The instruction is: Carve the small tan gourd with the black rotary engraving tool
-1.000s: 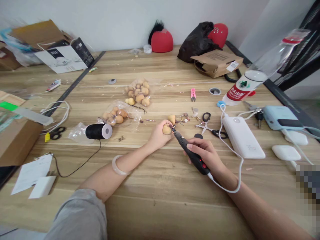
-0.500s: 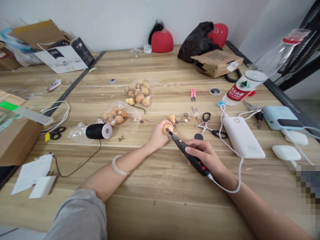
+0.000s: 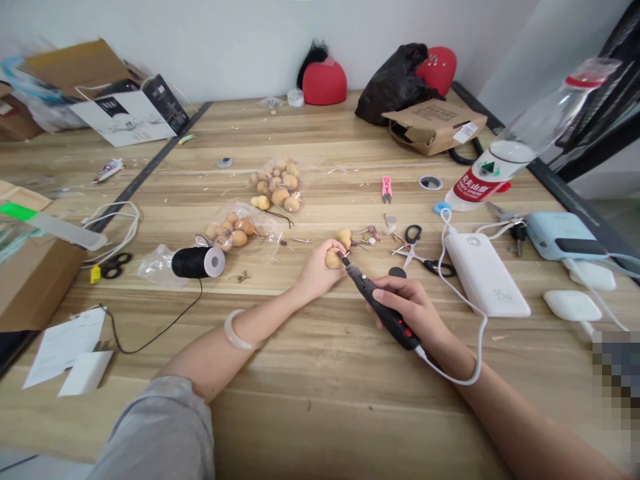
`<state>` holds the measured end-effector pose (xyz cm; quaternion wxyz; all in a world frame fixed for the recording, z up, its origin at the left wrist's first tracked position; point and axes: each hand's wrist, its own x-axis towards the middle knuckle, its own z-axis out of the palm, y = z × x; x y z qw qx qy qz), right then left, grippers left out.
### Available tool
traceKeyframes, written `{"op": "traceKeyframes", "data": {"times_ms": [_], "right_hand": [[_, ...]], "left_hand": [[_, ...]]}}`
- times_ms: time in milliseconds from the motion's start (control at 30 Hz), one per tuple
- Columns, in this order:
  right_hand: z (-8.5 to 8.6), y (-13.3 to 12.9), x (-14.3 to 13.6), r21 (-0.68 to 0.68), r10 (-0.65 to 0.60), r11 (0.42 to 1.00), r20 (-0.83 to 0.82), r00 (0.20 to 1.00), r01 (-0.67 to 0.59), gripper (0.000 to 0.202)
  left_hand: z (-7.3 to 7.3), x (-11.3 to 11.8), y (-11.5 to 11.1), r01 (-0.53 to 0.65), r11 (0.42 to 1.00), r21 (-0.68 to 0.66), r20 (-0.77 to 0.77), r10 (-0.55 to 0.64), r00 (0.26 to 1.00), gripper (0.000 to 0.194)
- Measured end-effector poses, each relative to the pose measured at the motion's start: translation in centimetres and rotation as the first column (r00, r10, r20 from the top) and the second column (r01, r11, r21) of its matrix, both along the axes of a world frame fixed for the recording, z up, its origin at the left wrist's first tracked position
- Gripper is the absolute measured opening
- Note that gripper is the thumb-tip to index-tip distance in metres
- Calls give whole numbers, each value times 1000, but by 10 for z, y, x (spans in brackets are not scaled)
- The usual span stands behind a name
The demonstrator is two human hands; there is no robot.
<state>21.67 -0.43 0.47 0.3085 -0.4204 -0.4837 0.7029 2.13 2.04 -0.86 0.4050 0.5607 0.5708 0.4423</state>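
Note:
My left hand (image 3: pixel 320 272) is closed around a small tan gourd (image 3: pixel 334 258) near the middle of the table. In my right hand (image 3: pixel 407 303) is a black rotary tool (image 3: pixel 383 303), its tip at the right side of the gourd. A red light shows on the tool, and a white cable runs from its rear toward a white power bank (image 3: pixel 485 273). Just beyond my left hand lies another small gourd (image 3: pixel 343 237). Loose tool bits (image 3: pixel 370 233) and scissors (image 3: pixel 413 252) are scattered to its right.
Bags of small gourds (image 3: pixel 280 183) lie farther back and left. A black thread spool (image 3: pixel 197 262) is left of my left hand. Pink snips (image 3: pixel 387 189), a large plastic bottle (image 3: pixel 493 167) and a blue device (image 3: pixel 565 235) stand or lie right. Cardboard boxes (image 3: pixel 35 280) line the left.
The rotary tool's tip has shifted slightly right across the gourd, to its right edge. The gourd has turned a little in my left hand.

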Motion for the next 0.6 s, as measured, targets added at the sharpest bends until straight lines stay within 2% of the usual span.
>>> {"op": "traceKeyframes", "data": {"times_ms": [233,600], "right_hand": [[0,0,1,3,-19,1000,-14,1000,19,29],[1,0,1,3,26,1000,6,1000,-26,29]], "left_hand": [[-2,-1,0,4,1000,17,-7,-4,1000,24],[1,0,0,7,1000,-2,-1,-7,1000,25]]}}
